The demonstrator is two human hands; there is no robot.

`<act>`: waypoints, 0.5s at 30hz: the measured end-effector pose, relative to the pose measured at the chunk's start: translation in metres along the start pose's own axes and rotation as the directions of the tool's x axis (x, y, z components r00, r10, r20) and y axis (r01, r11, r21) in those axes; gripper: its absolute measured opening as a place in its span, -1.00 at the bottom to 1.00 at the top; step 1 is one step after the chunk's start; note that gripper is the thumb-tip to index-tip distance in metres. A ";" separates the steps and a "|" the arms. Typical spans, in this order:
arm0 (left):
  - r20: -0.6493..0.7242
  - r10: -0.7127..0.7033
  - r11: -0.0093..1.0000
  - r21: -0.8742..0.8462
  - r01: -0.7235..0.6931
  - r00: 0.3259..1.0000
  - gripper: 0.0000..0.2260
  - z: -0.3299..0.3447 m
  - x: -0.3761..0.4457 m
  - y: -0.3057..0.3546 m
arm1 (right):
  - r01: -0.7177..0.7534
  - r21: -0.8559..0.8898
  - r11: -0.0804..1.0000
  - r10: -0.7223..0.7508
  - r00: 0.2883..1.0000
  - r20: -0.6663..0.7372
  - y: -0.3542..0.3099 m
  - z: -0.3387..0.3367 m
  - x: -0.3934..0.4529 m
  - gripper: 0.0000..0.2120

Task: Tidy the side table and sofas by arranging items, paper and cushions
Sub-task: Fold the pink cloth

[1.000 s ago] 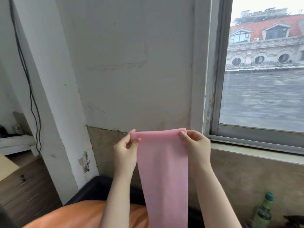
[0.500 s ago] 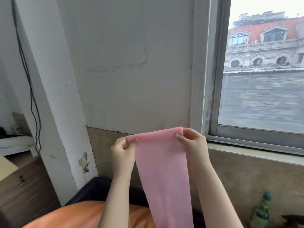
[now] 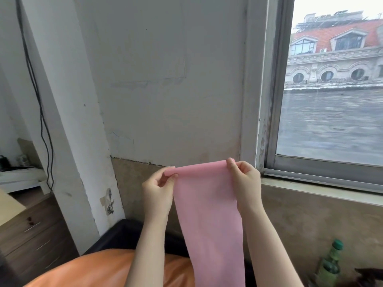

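From my remote station, two bare forearms rose from the 6 o'clock edge of the head view. The left hand (image 3: 158, 191) stood at about 7 o'clock of frame centre, the right hand (image 3: 245, 183) at about 5 o'clock. No sleeve, glove, ring, watch or bracelet showed on either limb. Fingernails were short and unpainted. Both wrists were slender; the elbows lay outside the frame.

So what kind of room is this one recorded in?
Probably a lived-in room in a flat, by a window corner: an orange cushion on dark seating below, a wooden drawer unit on the left, and a window facing a red-roofed building. Both hands hold up pink paper.
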State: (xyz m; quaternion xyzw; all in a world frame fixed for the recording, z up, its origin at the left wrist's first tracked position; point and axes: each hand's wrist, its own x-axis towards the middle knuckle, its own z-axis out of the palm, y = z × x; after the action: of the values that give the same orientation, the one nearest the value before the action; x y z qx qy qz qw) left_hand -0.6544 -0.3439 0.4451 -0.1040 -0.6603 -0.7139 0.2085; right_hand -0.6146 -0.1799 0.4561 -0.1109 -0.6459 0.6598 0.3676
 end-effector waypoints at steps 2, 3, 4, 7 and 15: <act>-0.065 0.023 0.998 0.065 -0.018 0.998 -0.85 0.000 0.001 -0.004 | 0.023 0.026 0.999 -0.024 0.999 0.027 -0.002 0.000 -0.002 -0.75; -0.078 0.022 0.996 0.085 -0.016 0.997 -0.87 -0.001 0.002 -0.006 | 0.035 0.043 0.998 -0.037 0.998 0.048 -0.001 0.000 -0.002 -0.86; -0.075 0.018 0.996 0.085 -0.011 0.997 -0.89 -0.001 0.003 -0.007 | 0.031 0.048 0.998 -0.034 0.996 0.080 -0.004 -0.001 -0.004 -0.98; -0.064 0.000 0.998 0.067 0.004 0.998 -0.83 -0.002 0.001 -0.005 | 0.033 0.072 0.997 -0.046 0.981 0.188 0.001 -0.005 -0.004 -0.78; 0.049 -0.045 0.999 0.020 0.044 0.998 -0.77 -0.005 0.002 -0.003 | 0.055 -0.121 0.991 -0.051 0.998 0.038 0.002 0.000 0.000 -0.60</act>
State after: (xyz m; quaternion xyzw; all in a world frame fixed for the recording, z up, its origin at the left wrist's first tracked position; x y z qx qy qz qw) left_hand -0.6569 -0.3489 0.4430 -0.1048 -0.6743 -0.7093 0.1770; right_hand -0.6152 -0.1799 0.4538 -0.1045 -0.6940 0.6111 0.3661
